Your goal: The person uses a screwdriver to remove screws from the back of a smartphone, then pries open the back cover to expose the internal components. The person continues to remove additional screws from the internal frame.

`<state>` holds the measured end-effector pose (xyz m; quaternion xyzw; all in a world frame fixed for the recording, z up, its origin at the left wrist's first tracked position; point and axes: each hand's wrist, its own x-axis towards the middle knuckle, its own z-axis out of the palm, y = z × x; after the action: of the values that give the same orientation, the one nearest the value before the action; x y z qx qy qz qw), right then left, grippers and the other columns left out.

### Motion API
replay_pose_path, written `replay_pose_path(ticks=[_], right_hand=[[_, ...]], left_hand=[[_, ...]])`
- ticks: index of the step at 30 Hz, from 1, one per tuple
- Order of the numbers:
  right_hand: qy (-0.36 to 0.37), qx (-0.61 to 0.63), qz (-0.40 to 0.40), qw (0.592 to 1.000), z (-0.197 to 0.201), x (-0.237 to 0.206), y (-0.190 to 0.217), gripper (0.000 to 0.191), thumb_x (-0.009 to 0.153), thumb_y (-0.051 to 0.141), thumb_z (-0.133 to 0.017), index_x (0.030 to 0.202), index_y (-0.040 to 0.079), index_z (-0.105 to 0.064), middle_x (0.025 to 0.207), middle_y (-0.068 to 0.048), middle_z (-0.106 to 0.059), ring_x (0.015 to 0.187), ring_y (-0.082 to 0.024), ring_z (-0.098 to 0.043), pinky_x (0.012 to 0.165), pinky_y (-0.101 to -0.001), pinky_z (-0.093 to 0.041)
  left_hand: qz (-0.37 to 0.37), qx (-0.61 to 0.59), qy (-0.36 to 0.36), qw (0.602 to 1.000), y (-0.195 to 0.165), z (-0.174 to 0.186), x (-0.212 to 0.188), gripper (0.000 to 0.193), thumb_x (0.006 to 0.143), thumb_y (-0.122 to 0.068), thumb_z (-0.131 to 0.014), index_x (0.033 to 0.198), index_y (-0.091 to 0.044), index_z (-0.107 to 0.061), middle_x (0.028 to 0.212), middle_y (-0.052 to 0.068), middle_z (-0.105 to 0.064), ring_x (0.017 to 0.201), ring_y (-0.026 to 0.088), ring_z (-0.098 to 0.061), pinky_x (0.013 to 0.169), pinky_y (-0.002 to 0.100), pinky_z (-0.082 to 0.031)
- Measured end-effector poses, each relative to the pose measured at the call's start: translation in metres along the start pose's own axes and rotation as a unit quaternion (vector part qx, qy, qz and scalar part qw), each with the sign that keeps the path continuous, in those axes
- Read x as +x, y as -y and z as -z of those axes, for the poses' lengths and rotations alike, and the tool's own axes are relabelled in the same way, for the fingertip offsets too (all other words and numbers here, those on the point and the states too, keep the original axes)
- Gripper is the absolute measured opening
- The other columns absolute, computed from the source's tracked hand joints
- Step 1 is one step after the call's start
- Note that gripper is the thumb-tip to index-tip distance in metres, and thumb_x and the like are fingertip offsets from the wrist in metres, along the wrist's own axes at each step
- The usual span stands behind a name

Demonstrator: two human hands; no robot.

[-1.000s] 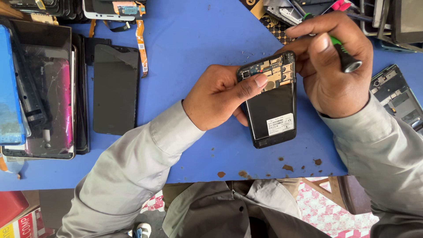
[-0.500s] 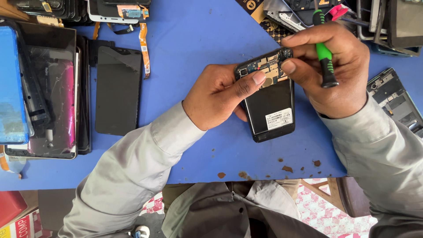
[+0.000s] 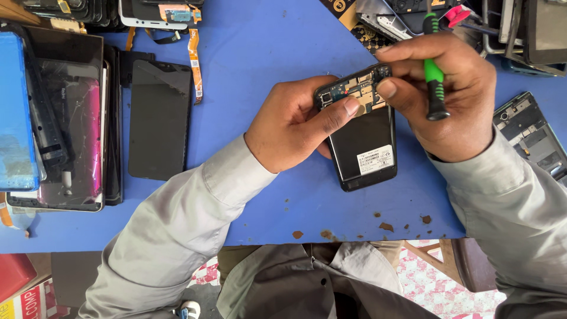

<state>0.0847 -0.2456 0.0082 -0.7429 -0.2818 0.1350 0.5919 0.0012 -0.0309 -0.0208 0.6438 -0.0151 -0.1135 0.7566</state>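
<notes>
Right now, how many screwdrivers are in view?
1: a green-and-black screwdriver in the right hand, beside the opened phone that the left hand steadies. The top-right clutter may hide others.

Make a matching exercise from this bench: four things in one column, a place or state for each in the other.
Things:
1. opened phone
2. green-handled screwdriver
3. black screen panel
4. orange flex cable

Places or states:
A. in the right hand
B. lying flat, left of the left hand
C. held by both hands, circuit board exposed
D. lying near the table's far edge

Pairs: 1-C, 2-A, 3-B, 4-D
</notes>
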Motion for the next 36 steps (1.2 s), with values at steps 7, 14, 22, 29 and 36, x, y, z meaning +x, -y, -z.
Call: replay_pose_path(ticks=[7, 14, 22, 29, 36], right_hand=[[-0.006, -0.080, 0.071, 0.994, -0.007, 0.001, 0.005, 0.028, 0.113, 0.015, -0.059, 0.135, -0.003, -0.053, 0.116, -0.013, -0.072, 0.090, -0.010, -0.066, 0.081, -0.0208, -0.054], [0.020, -0.062, 0.147, 0.987, -0.003, 0.001, -0.004, 0.030, 0.119, 0.001, -0.062, 0.140, -0.004, -0.043, 0.131, -0.021, -0.066, 0.102, -0.018, -0.070, 0.089, -0.0292, -0.064], [-0.042, 0.020, 0.130, 0.990, 0.009, 0.003, -0.026, 0.020, 0.122, -0.008, -0.059, 0.134, -0.003, -0.045, 0.129, -0.019, -0.065, 0.112, -0.018, -0.065, 0.097, -0.0244, -0.053], [-0.076, 0.013, 0.155, 0.985, 0.013, 0.005, -0.030, 0.006, 0.123, -0.006, -0.049, 0.125, -0.001, -0.047, 0.115, -0.013, -0.064, 0.103, -0.017, -0.066, 0.092, -0.0232, -0.052], [-0.094, -0.034, 0.079, 0.992, 0.002, 0.010, -0.011, 0.004, 0.118, 0.000, -0.053, 0.121, 0.001, -0.050, 0.108, -0.010, -0.069, 0.079, -0.015, -0.066, 0.068, -0.0245, -0.054]], left_hand=[[-0.063, -0.082, -0.151, 0.983, -0.002, 0.021, 0.007, 0.031, 0.103, -0.028, -0.069, 0.112, 0.001, -0.070, 0.089, 0.005, -0.072, 0.070, 0.011, -0.069, 0.055, 0.028, -0.061], [-0.102, -0.240, -0.220, 0.940, -0.019, 0.043, 0.003, 0.032, 0.104, -0.028, -0.068, 0.117, 0.000, -0.067, 0.100, 0.013, -0.075, 0.082, 0.021, -0.077, 0.067, 0.035, -0.066], [-0.054, -0.232, -0.147, 0.960, -0.017, 0.038, 0.006, 0.025, 0.104, -0.014, -0.065, 0.124, 0.000, -0.065, 0.106, 0.010, -0.074, 0.088, 0.020, -0.076, 0.075, 0.041, -0.070], [-0.030, -0.182, -0.062, 0.981, -0.024, 0.039, 0.000, 0.039, 0.101, -0.002, -0.065, 0.138, -0.008, -0.057, 0.116, 0.006, -0.070, 0.095, 0.017, -0.074, 0.076, 0.043, -0.071], [-0.125, -0.263, -0.254, 0.922, -0.031, 0.060, -0.003, 0.019, 0.094, -0.009, -0.059, 0.113, -0.007, -0.060, 0.096, 0.007, -0.068, 0.083, 0.022, -0.074, 0.064, 0.045, -0.066]])
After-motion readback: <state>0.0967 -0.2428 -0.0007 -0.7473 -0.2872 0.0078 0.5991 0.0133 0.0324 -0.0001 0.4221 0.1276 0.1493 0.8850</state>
